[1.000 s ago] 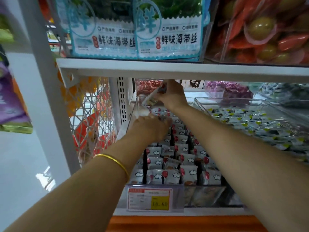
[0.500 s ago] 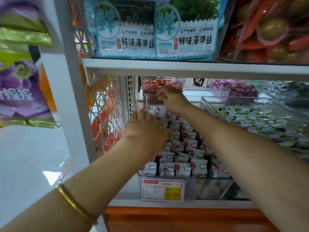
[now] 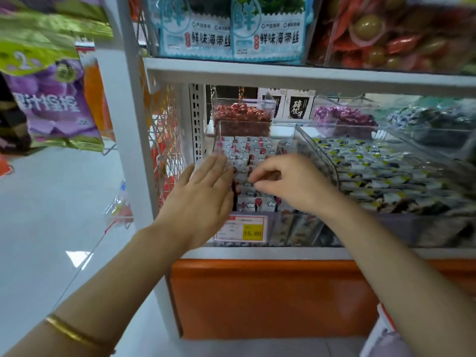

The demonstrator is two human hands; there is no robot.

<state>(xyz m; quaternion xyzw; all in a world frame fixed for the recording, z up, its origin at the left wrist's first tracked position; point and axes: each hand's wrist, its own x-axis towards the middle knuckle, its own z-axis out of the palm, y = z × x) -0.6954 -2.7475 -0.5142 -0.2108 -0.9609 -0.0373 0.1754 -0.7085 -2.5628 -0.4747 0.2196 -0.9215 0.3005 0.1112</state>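
The left hand (image 3: 206, 186) is lying open and flat, fingers straight and together, pressing against the left edge of the rows of small white packets (image 3: 253, 203) that are standing in the clear bin (image 3: 221, 136) on the lower shelf (image 3: 257, 252). The right hand (image 3: 291, 181) is reaching into the same bin just beside it, fingers curling down, thumb and forefinger pinching the top of one of the packets. A price tag (image 3: 242, 228) is hanging on the bin's front, below both hands.
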